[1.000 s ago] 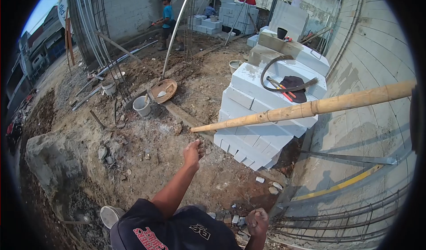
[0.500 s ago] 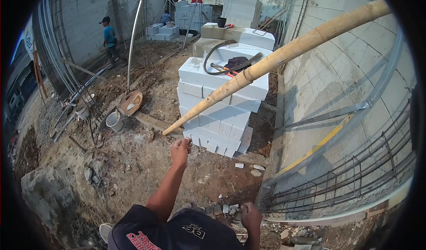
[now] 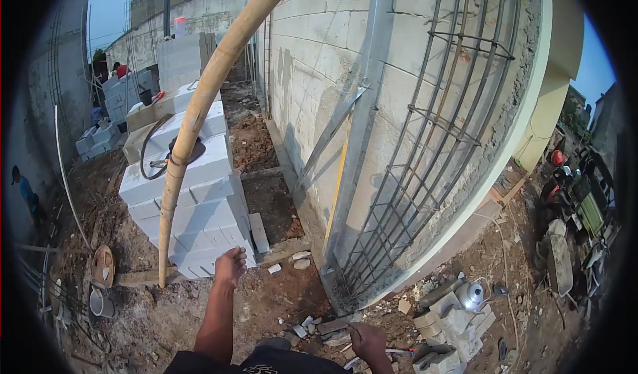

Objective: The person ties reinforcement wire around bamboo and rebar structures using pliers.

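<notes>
My left hand point(image 3: 230, 266) is raised in front of me with its fingers curled closed. It appears before the near foot of a stack of white building blocks point(image 3: 206, 201). Lower down, near my body, my right hand point(image 3: 367, 342) is also closed, above rubble on the ground. Whatever either hand may hold is too small or hidden to make out. A long bamboo pole point(image 3: 189, 128) slants across the view in front of the blocks. On the stack lie a curved dark strip point(image 3: 144, 151) and a dark cloth bundle point(image 3: 193, 149).
To the right, a rebar cage point(image 3: 425, 135) and a metal post point(image 3: 362, 108) stand against the block wall point(image 3: 319, 62). A kettle point(image 3: 470, 295) sits among broken blocks. At left are a bucket point(image 3: 101, 303) and a round pan point(image 3: 103, 266). A person in blue point(image 3: 26, 191) is at far left.
My view has swung to the right, so the stack and pole now appear further left. The kettle and motorbikes have come into view. Both hands stay closed.
</notes>
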`<state>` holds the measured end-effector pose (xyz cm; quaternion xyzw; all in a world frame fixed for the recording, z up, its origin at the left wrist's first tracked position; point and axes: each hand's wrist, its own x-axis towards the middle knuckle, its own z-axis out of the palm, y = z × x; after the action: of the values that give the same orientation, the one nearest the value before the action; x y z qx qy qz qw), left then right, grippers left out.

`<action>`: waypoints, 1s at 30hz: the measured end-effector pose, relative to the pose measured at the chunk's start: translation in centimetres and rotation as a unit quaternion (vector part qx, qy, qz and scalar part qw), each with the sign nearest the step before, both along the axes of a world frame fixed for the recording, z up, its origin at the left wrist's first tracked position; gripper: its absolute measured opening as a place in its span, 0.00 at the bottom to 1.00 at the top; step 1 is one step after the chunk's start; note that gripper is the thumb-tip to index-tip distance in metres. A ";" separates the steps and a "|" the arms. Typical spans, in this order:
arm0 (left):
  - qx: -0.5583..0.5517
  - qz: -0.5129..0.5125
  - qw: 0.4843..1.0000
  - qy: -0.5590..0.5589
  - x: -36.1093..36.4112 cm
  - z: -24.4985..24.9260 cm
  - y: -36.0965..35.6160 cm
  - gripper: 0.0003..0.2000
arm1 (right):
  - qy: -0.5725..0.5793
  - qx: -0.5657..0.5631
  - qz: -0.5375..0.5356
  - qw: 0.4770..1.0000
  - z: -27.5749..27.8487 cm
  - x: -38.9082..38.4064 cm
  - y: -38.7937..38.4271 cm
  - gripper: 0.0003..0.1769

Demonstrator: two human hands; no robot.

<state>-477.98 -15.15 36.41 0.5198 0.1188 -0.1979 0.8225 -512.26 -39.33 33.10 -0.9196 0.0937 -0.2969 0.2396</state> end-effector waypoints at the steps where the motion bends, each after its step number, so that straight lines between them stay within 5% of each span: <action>1: -0.030 -0.025 0.999 0.010 0.7 -0.5 -1.2 0.10 | -0.059 -0.022 -0.024 0.998 0.3 -0.1 -0.2 0.07; 2: -0.053 -0.046 0.998 0.008 1.2 -1.0 -2.7 0.10 | -0.071 -0.028 -0.030 0.997 0.7 -0.3 0.0 0.07; 3: -0.064 -0.049 0.996 0.024 1.6 -0.9 -4.2 0.09 | -0.071 0.258 -0.083 0.960 1.8 -0.6 0.8 0.07; 4: -0.074 -0.052 0.995 0.042 1.8 -0.9 -5.6 0.09 | -0.065 0.524 -0.122 0.840 2.2 -0.7 1.4 0.08; 5: -0.078 -0.060 0.995 0.033 2.3 -1.2 -6.7 0.09 | -0.154 0.589 -0.113 0.785 1.6 -0.5 1.7 0.08; 6: -0.102 -0.072 0.990 0.060 3.0 -1.5 -7.8 0.09 | -0.167 0.585 -0.111 0.786 2.2 -0.4 1.6 0.08; 8: -0.131 -0.091 0.984 0.077 4.6 -1.1 -9.8 0.09 | -0.117 0.677 0.049 0.725 3.9 -0.7 1.8 0.08; 12: -0.162 -0.120 0.975 0.089 7.9 -0.1 -12.4 0.09 | -0.022 0.537 0.162 0.827 3.5 0.9 1.9 0.09; 14: -0.179 -0.109 0.976 0.066 9.6 1.1 -13.0 0.08 | 0.131 0.156 0.158 0.966 4.4 2.0 1.2 0.12; 20: -0.097 -0.143 0.970 -0.173 9.7 7.0 -13.8 0.09 | 0.304 0.085 -0.106 0.943 1.7 6.8 -1.2 0.17; 24: -0.070 -0.183 0.952 -0.235 10.1 9.3 -12.6 0.11 | 0.159 0.172 -0.229 0.945 -4.0 11.5 -4.0 0.19; 25: -0.078 -0.173 0.953 -0.235 10.6 9.5 -12.1 0.12 | 0.025 0.231 -0.181 0.956 -4.6 12.4 -4.7 0.24; 26: -0.074 -0.172 0.956 -0.227 11.4 9.2 -11.7 0.12 | 0.034 0.235 -0.182 0.954 -5.2 13.1 -5.2 0.24; 27: -0.108 -0.131 0.959 -0.225 12.3 8.5 -11.4 0.12 | -0.056 0.465 -0.124 0.875 -3.7 13.8 -5.5 0.15; 28: -0.138 -0.088 0.961 -0.224 12.8 7.8 -11.0 0.11 | -0.143 0.664 -0.064 0.731 -2.3 14.1 -5.6 0.08; 30: -0.134 -0.059 0.969 -0.201 13.6 6.7 -10.3 0.10 | -0.142 0.695 0.023 0.705 -0.3 13.4 -5.1 0.09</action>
<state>-464.41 -25.42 43.10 0.4400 -0.1077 -0.1517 0.8785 -498.88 -44.45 32.76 -0.4418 0.2174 -0.2693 0.8276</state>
